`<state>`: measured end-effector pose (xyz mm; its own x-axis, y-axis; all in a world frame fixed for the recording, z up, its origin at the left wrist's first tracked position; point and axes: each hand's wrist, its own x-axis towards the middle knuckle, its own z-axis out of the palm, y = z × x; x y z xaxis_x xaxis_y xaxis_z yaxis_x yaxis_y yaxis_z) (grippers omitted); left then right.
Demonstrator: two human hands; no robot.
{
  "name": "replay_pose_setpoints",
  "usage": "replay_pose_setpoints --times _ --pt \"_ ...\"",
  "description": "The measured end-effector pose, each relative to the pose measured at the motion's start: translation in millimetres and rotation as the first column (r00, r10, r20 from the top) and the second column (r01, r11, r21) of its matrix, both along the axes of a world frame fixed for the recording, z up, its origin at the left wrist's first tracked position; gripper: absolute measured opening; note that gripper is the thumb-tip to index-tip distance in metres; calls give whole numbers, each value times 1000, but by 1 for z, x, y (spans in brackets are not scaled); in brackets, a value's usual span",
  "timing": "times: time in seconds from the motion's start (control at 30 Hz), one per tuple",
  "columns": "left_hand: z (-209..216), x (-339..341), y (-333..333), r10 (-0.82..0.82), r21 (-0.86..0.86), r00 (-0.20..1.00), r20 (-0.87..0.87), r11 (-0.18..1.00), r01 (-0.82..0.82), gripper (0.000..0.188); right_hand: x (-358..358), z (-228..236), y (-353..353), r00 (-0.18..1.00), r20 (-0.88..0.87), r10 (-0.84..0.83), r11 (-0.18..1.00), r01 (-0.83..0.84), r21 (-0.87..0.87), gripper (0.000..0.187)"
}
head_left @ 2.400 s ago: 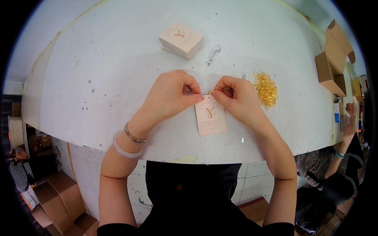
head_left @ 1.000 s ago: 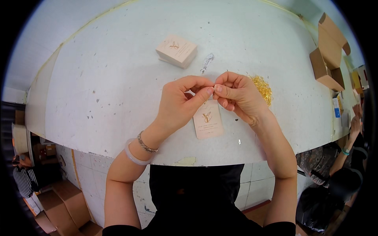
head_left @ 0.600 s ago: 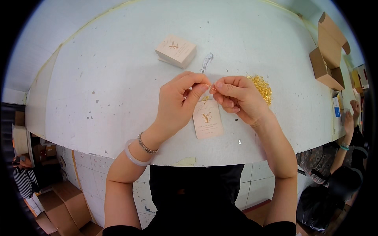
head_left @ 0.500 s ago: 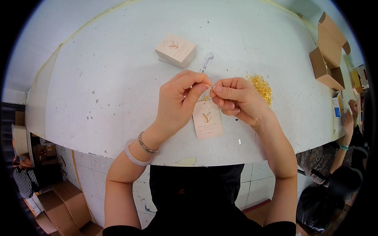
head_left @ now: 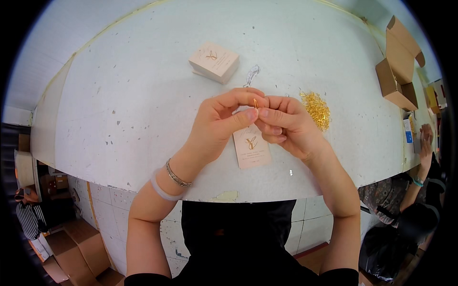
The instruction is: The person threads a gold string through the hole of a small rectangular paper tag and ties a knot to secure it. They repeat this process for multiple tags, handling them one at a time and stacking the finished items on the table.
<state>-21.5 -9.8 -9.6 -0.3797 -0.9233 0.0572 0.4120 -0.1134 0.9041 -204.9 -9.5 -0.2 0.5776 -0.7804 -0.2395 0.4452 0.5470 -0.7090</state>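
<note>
Between the fingertips of my left hand (head_left: 220,117) and my right hand (head_left: 285,117) is a small gold wire pin (head_left: 256,103), its looped end showing upward. Both hands are closed, with thumbs and forefingers meeting around the pin. Just beneath them a pale pink hang tag (head_left: 252,148), printed with a gold emblem, lies on the table. My fingers cover its top edge, so I cannot tell whether the pin passes through it. Past my left hand stands a stack of matching tags (head_left: 215,62). A heap of similar gold pins (head_left: 316,110) lies to the right of my right hand.
The white table (head_left: 143,95) has chipped paint and a curved near edge. An open cardboard box (head_left: 398,83) sits at the far right. A co-worker (head_left: 420,200) works beyond it; another person (head_left: 31,214) is at the far left, near cartons (head_left: 78,248).
My fingers have drawn closer together, and the gold pin now shows as an upright loop between them. My left hand has shifted slightly down, covering more of the tag's top.
</note>
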Motion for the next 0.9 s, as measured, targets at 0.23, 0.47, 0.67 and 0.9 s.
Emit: replay_pose_setpoints --times 0.23,0.47,0.67,0.9 --pt "-7 7 -4 -92 134 981 -168 984 115 17 6 -2 5 996 -63 -69 997 67 -43 14" --pt "-11 10 -5 -94 161 980 -175 979 123 16 8 -4 7 995 -50 -89 994 86 -68 13" --pt "-11 10 -4 -95 148 983 -155 982 118 15 9 -5 7 993 -61 -103 993 99 -62 13" --pt "-10 13 -7 -104 158 989 -108 980 121 14 9 -6 6 995 -50 -90 994 87 -64 13"
